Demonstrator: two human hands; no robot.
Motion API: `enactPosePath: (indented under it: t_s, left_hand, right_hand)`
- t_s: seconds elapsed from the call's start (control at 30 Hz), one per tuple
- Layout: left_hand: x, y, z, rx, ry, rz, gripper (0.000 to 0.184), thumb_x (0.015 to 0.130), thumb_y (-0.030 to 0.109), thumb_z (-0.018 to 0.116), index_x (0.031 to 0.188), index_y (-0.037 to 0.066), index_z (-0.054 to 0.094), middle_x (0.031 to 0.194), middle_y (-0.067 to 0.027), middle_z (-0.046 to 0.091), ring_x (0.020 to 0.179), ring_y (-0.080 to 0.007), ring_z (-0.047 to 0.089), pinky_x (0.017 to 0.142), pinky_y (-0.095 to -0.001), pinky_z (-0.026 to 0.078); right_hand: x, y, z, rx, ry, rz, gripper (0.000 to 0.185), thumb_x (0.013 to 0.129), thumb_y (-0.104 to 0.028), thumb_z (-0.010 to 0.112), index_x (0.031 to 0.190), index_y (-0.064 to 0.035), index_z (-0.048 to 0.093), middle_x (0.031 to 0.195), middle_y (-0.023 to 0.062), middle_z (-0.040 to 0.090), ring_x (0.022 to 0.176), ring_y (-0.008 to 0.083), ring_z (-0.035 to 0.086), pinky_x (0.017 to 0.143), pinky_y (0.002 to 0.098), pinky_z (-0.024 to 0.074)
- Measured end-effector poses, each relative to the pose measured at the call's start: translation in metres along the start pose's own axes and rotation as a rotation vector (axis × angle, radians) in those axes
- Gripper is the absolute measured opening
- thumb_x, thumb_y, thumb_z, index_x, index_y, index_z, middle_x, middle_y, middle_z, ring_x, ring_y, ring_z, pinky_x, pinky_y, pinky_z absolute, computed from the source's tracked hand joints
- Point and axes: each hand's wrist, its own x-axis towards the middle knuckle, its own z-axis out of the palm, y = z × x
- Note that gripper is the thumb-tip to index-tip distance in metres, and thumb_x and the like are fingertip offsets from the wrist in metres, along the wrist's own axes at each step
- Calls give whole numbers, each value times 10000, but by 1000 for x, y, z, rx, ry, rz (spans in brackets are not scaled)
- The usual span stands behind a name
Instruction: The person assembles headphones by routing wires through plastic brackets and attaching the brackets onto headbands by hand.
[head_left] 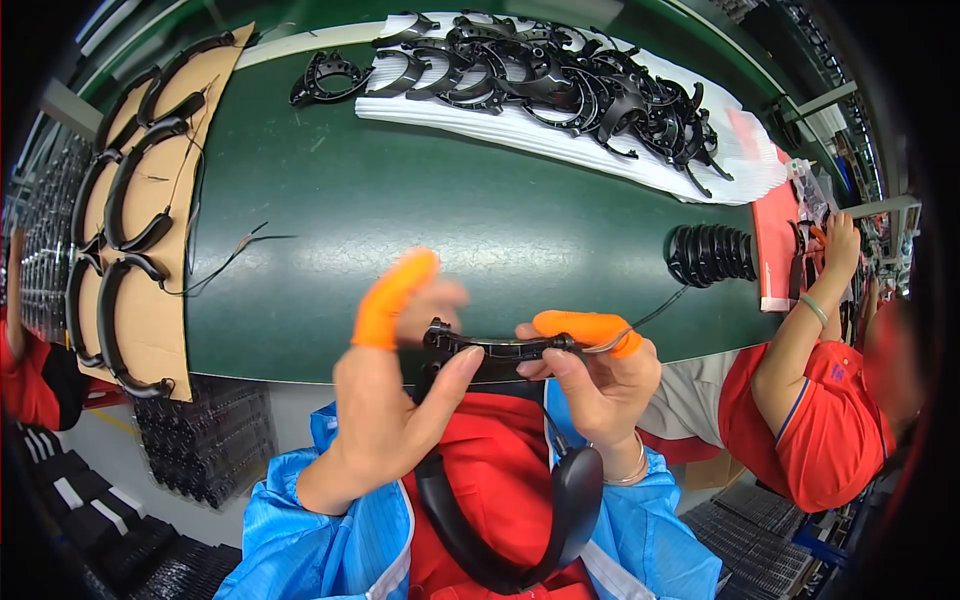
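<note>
A curved black plastic part [500,349] is held level between both hands, over the near edge of the green table. My right hand [600,375], with an orange finger cover, pinches its right end, where a thin dark cable runs off to the right. My left hand [395,385] has its thumb on the part's left end; its raised fingers, one in an orange cover, are partly blurred. Below the hands, a black headband-shaped piece [490,540] with a rounded pad lies against the red shirt.
Black curved bands lie on cardboard [180,350] at the left. Many black frames sit on white foam sheets [430,117] at the back. A row of black parts [712,254] stands at right, near a red sheet [775,240]. A co-worker in red [830,430] works at far right.
</note>
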Motion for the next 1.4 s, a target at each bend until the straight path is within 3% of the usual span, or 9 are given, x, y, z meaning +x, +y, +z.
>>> enactPosePath:
  t_s: [0.07,0.23,0.33,1.03,1.13,1.23,1.27,1.33,1.4]
  left_hand:
    - [8,5,-10,222,95,243,540,670,46,628,1161,-16,413,1160,-163,439,1119,-241,402,889,-354,332]
    - [34,33,1,587,-258,500,315,601,101,682,902,64,595,1014,-52,534,1034,-268,457,894,-435,314]
    - [36,27,3,496,-209,539,190,599,89,673,778,84,610,925,-15,556,999,-269,470,887,-466,306]
    - [17,5,5,363,-3,408,177,604,3,649,755,42,563,763,-39,539,790,-230,523,815,-389,364]
    - [17,1,5,402,-22,436,243,610,-15,641,832,28,552,852,-62,531,812,-232,527,824,-393,367]
    - [13,-3,4,169,83,303,584,655,-56,603,1179,17,354,1083,-116,437,856,-199,531,825,-320,412]
    - [7,-7,6,168,85,298,584,655,-56,603,1179,17,354,1083,-116,437,856,-199,531,825,-320,412]
    - [-6,-16,11,-328,-43,-88,627,681,-62,586,1229,14,292,1058,-108,452,843,-156,535,784,-261,434]
    - [-10,-21,11,-296,-127,-112,629,701,-63,574,1244,-1,262,977,-87,489,766,-95,522,694,-207,433]
  right_hand:
    - [-1,6,2,-8,-3,-16,168,692,63,576,860,58,579,772,113,632,631,155,621,577,217,491]
    - [4,9,-6,-259,-88,-271,196,676,46,594,872,42,582,748,108,625,645,157,624,568,220,486]
    - [6,9,-7,-257,-76,-286,210,673,40,604,882,38,583,747,105,624,648,155,624,570,221,485]
    - [5,8,-1,-187,-101,-249,202,735,24,532,923,95,549,804,132,605,710,145,584,644,238,472]
    - [4,9,0,-170,-96,-182,195,749,21,520,929,96,538,796,137,603,727,157,588,653,256,491]
    - [4,4,1,-39,-113,-65,191,764,29,496,941,94,525,817,145,597,755,177,592,661,278,512]
    - [3,6,0,8,-90,-55,190,766,37,487,945,93,519,832,149,593,771,186,592,661,285,518]
    - [3,10,0,60,-75,-40,190,769,44,478,949,92,514,847,154,589,787,195,592,661,292,525]
    - [4,14,0,-50,-58,-81,213,709,62,545,921,50,562,824,119,628,714,150,620,646,228,488]
